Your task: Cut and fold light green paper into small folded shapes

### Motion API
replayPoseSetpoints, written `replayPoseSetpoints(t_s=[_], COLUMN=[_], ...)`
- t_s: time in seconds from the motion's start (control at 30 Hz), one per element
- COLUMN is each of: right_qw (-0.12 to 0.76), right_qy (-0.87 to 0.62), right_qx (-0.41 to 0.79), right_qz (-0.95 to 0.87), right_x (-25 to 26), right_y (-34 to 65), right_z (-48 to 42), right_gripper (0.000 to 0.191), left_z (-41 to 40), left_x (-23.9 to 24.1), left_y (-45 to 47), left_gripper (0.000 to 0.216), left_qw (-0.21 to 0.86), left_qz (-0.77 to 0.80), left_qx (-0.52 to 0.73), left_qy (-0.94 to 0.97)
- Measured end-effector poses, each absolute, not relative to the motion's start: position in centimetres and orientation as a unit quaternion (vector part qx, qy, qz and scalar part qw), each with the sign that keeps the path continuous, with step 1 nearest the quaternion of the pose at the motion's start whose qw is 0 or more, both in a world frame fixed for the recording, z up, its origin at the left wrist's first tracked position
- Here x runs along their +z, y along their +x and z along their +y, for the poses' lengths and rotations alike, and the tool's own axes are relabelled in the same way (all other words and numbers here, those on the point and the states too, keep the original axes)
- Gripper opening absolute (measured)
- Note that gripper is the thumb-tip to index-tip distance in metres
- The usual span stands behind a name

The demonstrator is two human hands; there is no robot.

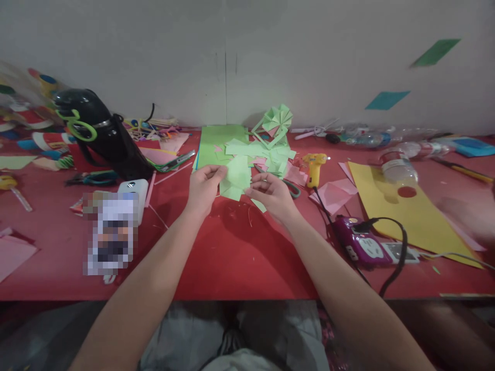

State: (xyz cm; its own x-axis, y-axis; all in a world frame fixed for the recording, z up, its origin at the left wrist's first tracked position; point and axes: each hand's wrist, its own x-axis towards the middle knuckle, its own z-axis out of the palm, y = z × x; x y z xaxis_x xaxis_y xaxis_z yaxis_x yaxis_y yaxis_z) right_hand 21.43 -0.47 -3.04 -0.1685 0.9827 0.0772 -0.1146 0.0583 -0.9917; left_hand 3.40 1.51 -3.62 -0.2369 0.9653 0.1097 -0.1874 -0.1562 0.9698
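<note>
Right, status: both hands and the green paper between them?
Left hand pinching green paper. Right hand at its right edge, grip unclear. Green scraps lie just behind.

- From my remote view, I can read no text anywhere.
- The label (391,156) on the clear bottle (408,176) is too blurred for me.

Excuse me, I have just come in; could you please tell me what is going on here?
A person at a red table is handling a piece of light green paper. The left hand pinches one edge, while the fingers of the right hand are at the opposite edge, their grip unclear. Behind it lie paper scraps and a pleated green paper shape; a yellow glue gun is to the right.
</note>
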Motion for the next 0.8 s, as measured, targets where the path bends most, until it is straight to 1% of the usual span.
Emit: replayPoseSetpoints(t_s=[0.1,0.17,0.2,0.27,0.3,0.33,0.4,0.47,0.53,0.57,0.6,0.67,0.73,0.8], right_qw=[0.498,0.497,0.496,0.488,0.482,0.475,0.464,0.462,0.465,0.465,0.464,0.458,0.453,0.437], right_qy=[-0.413,-0.411,-0.409,-0.406,-0.407,-0.41,-0.414,-0.413,-0.412,-0.414,-0.418,-0.426,-0.42,-0.402], right_qx=[0.548,0.546,0.545,0.546,0.546,0.546,0.545,0.54,0.53,0.521,0.509,0.48,0.443,0.409], right_qz=[-0.531,-0.535,-0.539,-0.547,-0.551,-0.556,-0.563,-0.569,-0.578,-0.584,-0.592,-0.615,-0.65,-0.693], right_x=[-3.0,-3.1,-3.1,-3.1,-3.2,-3.2,-3.3,-3.3,-3.4,-3.4,-3.4,-3.3,-3.1,-2.9], right_y=[21.5,21.6,21.7,21.9,22.0,22.1,22.2,22.3,22.4,22.5,22.5,22.6,22.7,22.7], right_z=[-0.5,-0.4,-0.4,-0.3,-0.2,-0.1,0.0,0.1,0.2,0.2,0.2,0.2,0.2,0.1], right_gripper=[0.043,0.041,0.04,0.038,0.037,0.036,0.034,0.03,0.026,0.024,0.022,0.018,0.017,0.018], left_z=[1.5,1.3,1.1,0.6,0.3,0.0,-0.3,-0.4,-0.3,-0.3,-0.3,-0.3,-0.4,-0.5], left_x=[-3.7,-3.2,-2.8,-1.8,-1.4,-1.0,-0.7,-0.9,-1.2,-1.4,-1.5,-1.6,-1.6,-1.6], left_y=[3.3,3.0,2.9,2.4,2.2,2.0,1.8,1.7,1.7,1.7,1.8,1.8,1.9,2.0], left_gripper=[0.02,0.017,0.023,0.042,0.045,0.045,0.052,0.068,0.083,0.084,0.081,0.068,0.061,0.065], left_qw=[0.398,0.359,0.354,0.377,0.386,0.398,0.445,0.473,0.466,0.455,0.444,0.431,0.446,0.491], left_qz=[0.486,0.472,0.45,0.4,0.391,0.388,0.383,0.387,0.401,0.409,0.417,0.432,0.443,0.446], left_qx=[0.625,0.621,0.62,0.596,0.571,0.548,0.511,0.486,0.469,0.461,0.455,0.442,0.428,0.405], left_qy=[0.465,0.513,0.536,0.585,0.61,0.626,0.627,0.625,0.635,0.643,0.649,0.658,0.649,0.629])
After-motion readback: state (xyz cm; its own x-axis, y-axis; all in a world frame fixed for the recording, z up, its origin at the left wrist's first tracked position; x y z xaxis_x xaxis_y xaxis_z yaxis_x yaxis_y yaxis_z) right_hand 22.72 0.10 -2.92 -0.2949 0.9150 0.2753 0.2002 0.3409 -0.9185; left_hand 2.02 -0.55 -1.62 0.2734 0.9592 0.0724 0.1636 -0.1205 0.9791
